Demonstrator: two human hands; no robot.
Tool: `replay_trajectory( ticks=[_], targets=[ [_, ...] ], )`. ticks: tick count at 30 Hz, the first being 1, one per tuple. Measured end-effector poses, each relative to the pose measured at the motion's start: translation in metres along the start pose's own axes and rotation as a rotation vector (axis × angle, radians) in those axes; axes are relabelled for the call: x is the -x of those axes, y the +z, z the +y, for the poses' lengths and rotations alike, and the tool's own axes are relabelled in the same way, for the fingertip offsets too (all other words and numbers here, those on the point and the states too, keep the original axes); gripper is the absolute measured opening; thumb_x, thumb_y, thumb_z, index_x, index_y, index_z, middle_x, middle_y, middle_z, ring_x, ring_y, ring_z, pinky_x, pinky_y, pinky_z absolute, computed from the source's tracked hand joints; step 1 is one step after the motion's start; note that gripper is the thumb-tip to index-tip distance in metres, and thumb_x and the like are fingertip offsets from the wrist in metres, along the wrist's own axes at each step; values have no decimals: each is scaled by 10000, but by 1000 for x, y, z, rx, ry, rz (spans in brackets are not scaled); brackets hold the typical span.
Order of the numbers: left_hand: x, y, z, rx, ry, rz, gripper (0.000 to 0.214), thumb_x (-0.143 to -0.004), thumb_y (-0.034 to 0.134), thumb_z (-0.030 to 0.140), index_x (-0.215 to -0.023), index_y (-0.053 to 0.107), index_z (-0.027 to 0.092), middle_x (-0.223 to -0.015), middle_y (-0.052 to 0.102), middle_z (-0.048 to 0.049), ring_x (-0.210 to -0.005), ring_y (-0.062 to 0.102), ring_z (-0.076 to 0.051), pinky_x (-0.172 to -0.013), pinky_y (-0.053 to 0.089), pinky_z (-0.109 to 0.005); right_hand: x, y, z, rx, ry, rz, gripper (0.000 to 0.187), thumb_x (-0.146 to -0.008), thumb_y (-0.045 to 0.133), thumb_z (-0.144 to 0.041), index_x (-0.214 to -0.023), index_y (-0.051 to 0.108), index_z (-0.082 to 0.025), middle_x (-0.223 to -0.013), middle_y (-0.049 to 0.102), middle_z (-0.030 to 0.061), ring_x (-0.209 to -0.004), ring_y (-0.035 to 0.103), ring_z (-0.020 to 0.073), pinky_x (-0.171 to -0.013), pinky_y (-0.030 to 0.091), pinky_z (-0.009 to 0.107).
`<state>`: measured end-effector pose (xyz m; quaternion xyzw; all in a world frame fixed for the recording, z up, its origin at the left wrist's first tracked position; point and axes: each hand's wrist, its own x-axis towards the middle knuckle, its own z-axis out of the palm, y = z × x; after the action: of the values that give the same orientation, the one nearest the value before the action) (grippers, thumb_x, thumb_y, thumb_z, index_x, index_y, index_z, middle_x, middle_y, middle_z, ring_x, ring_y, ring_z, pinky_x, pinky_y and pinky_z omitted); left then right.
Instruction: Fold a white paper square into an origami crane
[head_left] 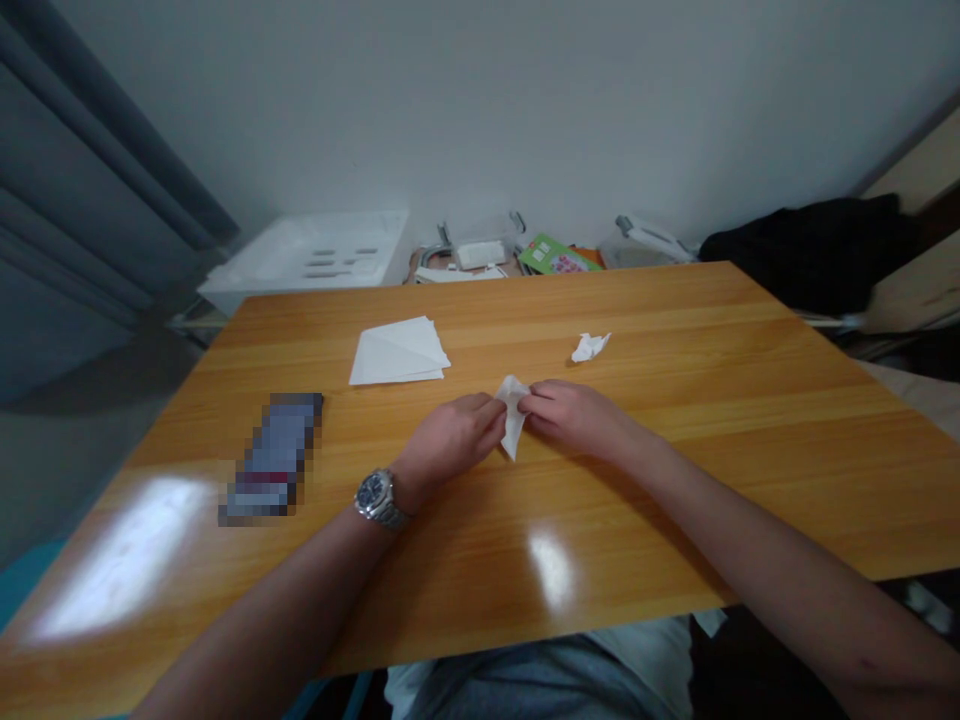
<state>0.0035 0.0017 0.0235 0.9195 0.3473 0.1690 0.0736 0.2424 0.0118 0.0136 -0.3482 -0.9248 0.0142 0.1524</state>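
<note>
No legible text is found. The folded paper (513,415) is seen blank. The dial of the watch (379,495) is too small for a brand to be made out. Print on the green booklet (555,257) is not resolved. The flat object (274,458) on the table (675,450) is pixelated, unreadable.

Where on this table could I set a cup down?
Widest bare patch: right of the crumpled scrap and right hand, out to the table edge. Another: between paper stack and scrap. Crowded mid-table, where left hand and right pinch the folded paper.
</note>
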Motion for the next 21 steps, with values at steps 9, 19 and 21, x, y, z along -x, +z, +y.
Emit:
replay_trajectory(
  ticks=[9, 19, 21],
  targets=[
    [1, 2, 0, -57, -23, -53, 258, -998, 505, 190, -1222, 632, 182, -1011, 641, -84, -908, 632, -208, -816, 542, -323, 2, -3, 2, -34, -21, 28, 142, -983, 574, -138, -1038, 702, -160, -897, 664, 80, -809, 591, 193, -701, 441, 298],
    [0, 3, -3, -44, 0, -40, 217, -985, 520, 207, -1124, 684, 174, -1004, 643, -93, -908, 626, -210, -836, 550, -326, -2, 5, -6, 99, -50, -46, 188, -974, 586, -109, -1131, 683, -145, -994, 678, 117, -910, 615, 232, -798, 500, 342],
    [0, 2, -3, -43, -11, -34, 229, -986, 513, 210, -1130, 688, 178, -967, 632, -82, -868, 623, -205, -805, 549, -322, -1, 4, -3, 116, -65, -56, 168, -968, 601, -107, -1109, 686, -141, -1003, 686, 115, -922, 620, 231, -807, 500, 333]
  ],
)
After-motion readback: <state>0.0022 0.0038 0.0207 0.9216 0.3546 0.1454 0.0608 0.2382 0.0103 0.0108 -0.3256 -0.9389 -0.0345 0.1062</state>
